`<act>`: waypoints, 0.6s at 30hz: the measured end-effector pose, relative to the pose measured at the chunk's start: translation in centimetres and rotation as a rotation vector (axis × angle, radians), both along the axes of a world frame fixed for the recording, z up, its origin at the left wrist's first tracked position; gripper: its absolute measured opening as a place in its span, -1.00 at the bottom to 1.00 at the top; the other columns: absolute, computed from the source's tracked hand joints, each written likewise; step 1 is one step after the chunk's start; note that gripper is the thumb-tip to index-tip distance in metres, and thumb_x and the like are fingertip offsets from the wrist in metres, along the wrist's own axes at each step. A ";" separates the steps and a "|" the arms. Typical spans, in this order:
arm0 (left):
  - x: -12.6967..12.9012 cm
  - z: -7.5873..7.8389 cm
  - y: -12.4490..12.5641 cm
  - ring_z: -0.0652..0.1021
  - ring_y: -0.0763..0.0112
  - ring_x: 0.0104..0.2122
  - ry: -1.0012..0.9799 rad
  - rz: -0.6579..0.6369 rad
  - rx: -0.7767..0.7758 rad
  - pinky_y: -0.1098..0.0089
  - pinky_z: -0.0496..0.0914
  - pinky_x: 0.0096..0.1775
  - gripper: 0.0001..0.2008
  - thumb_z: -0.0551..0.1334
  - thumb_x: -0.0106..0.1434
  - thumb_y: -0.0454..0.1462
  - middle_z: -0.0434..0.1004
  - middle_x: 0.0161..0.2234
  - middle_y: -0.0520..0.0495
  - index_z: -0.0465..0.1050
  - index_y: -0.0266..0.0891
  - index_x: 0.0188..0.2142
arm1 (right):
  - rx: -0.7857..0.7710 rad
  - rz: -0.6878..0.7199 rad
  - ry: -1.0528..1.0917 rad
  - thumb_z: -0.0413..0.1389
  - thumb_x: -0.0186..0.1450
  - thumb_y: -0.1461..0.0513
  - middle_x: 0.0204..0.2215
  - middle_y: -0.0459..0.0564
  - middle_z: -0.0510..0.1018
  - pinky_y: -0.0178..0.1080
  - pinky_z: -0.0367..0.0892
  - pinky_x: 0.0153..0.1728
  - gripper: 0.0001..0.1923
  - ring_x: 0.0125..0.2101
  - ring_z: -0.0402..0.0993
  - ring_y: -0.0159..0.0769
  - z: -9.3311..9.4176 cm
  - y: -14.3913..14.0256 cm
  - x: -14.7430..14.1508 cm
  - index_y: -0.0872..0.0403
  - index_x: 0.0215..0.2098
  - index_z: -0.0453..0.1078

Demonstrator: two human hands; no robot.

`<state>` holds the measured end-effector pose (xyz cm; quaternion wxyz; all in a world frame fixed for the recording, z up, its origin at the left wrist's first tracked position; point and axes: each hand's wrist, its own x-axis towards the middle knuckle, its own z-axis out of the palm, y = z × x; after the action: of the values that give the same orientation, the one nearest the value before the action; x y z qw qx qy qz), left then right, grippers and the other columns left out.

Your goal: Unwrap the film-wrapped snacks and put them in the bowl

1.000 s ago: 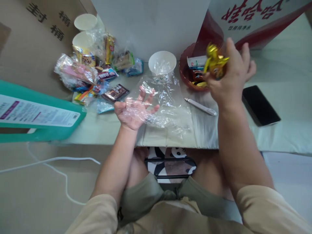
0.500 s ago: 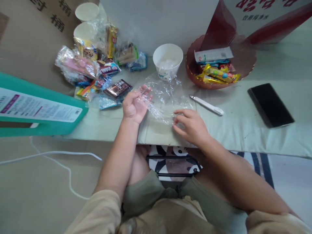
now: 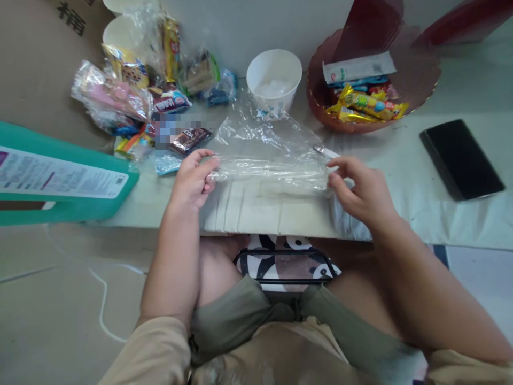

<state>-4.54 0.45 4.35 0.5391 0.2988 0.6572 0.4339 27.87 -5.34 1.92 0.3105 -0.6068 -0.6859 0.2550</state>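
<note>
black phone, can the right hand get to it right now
Probably yes: the black phone lies to the right of the right hand with nothing between them, though that hand pinches the clear plastic.

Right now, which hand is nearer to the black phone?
Right. The right hand sits left of the phone; the left hand is farther left, past the clear plastic held between them.

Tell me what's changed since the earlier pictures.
The right hand let go of yellow packets, moved toward the body, and took the clear plastic's right end. The left hand moved left, holding the other end; the plastic is stretched wide. The cup, bowl and phone stayed put.
</note>
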 end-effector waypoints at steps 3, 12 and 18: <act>0.3 0.5 0.1 0.06 0.69 -0.82 -0.152 0.033 -0.005 0.60 -0.14 -0.74 -0.73 0.30 0.10 -0.42 0.05 -0.73 0.32 0.31 -0.10 -0.26 | -0.002 -0.006 0.332 0.23 0.29 0.08 -0.38 -0.09 0.58 -0.09 0.50 -0.22 -0.61 -0.32 0.60 -0.18 -0.4 0.1 -0.4 -0.13 0.07 0.37; -0.1 1.4 -0.9 -0.02 0.62 -0.84 -0.051 -0.142 0.047 0.52 -0.14 -0.74 -0.88 0.28 0.14 -0.28 -0.05 -0.80 0.30 0.36 -0.12 -0.32 | -0.068 -0.086 0.594 0.33 0.21 0.11 -0.33 -0.11 0.61 -0.11 0.53 -0.14 -0.75 -0.28 0.58 -0.27 0.4 -0.7 -1.4 -0.02 -0.39 0.34; -2.0 0.1 -1.9 0.36 0.48 -0.70 0.474 -0.157 0.137 0.48 0.18 -0.61 -0.84 0.32 0.22 -0.15 0.32 -0.70 0.14 0.45 -0.16 -0.29 | 0.004 0.061 0.525 0.26 0.27 0.16 -0.34 -0.12 0.64 -0.23 0.49 -0.36 -0.69 -0.46 0.52 -0.38 1.2 -2.4 -0.1 -0.02 -0.45 0.20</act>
<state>-6.51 -1.49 4.46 0.3806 0.4782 0.7089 0.3520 27.78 -7.71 3.16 0.4711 -0.4983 -0.6003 0.4116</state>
